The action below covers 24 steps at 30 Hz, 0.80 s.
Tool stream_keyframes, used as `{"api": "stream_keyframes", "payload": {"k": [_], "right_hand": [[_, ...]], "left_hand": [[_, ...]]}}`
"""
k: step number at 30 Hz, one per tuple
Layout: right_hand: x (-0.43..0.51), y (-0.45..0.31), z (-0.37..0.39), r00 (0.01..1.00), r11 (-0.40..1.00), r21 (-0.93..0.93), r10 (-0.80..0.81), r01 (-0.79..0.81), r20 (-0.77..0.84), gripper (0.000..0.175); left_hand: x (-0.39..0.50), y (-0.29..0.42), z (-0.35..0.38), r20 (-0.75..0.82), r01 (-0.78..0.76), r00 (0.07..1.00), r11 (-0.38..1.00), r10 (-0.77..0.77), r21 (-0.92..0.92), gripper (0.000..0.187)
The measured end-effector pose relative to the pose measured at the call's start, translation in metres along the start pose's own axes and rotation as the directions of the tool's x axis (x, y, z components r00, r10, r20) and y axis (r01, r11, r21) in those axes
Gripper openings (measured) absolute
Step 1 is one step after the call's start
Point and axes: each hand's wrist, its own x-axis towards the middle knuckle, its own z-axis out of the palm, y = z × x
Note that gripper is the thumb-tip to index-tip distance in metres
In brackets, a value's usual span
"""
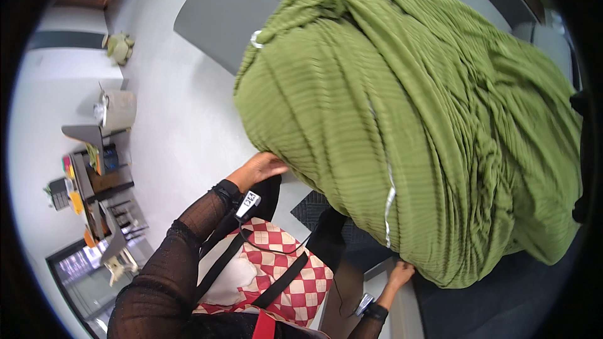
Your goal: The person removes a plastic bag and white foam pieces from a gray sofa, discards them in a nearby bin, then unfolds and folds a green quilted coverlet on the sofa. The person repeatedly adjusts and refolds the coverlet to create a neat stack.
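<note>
A large green ribbed fabric cover (339, 117) spreads before me in loose folds, bunched on its right side. White strips show along its middle, and a small white ring-like piece sits at its upper left edge. My left hand (264, 167) has its fingers curled at the cover's near left edge, fingertips partly hidden by the cloth. Further right, my right hand (400, 274) pinches the lower edge, close to the end of a white strip. What lies beneath the fabric is hidden.
Grey flat upholstery or board (226, 19) extends behind the cover. A dark navy surface (452, 306) lies at lower right, beside a pale panel edge (407, 306). A patterned dark mat (311, 209) is on the floor. Desks and chairs (101, 188) stand far left, near a green plush toy (120, 48).
</note>
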Motion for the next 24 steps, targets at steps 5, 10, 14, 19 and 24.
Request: {"api": "stream_keyframes", "payload": {"k": [5, 10, 14, 19, 24], "right_hand": [[-0.061, -0.241, 0.010, 0.865, 0.950, 0.295, -0.230, 0.100, 0.445, 0.015], [-0.103, -0.486, 0.091, 0.663, 0.739, 0.427, -0.666, 0.522, 0.342, 0.025], [-0.133, -0.587, 0.159, 0.551, 0.577, 0.155, -0.815, 0.802, 0.181, 0.038], [-0.139, -0.605, 0.186, 0.546, 0.579, 0.047, -0.791, 0.814, 0.277, 0.022], [-0.121, -0.595, 0.161, 0.721, 0.792, 0.610, -0.431, 0.015, 0.543, 0.008]], "left_hand": [[-0.029, 0.051, -0.030, 0.413, 0.173, 0.890, 0.981, -0.194, 0.087, 0.052], [-0.033, 0.125, -0.083, 0.440, 0.089, 0.885, 0.984, -0.149, 0.155, 0.069], [-0.011, 0.166, -0.113, 0.099, -0.166, 0.982, 0.985, 0.160, 0.051, 0.051], [0.034, 0.192, -0.099, -0.023, -0.310, 0.944, 0.912, 0.328, 0.269, 0.030], [0.059, 0.212, -0.050, 0.093, -0.277, 0.961, 0.898, 0.261, 0.341, 0.027]]}}
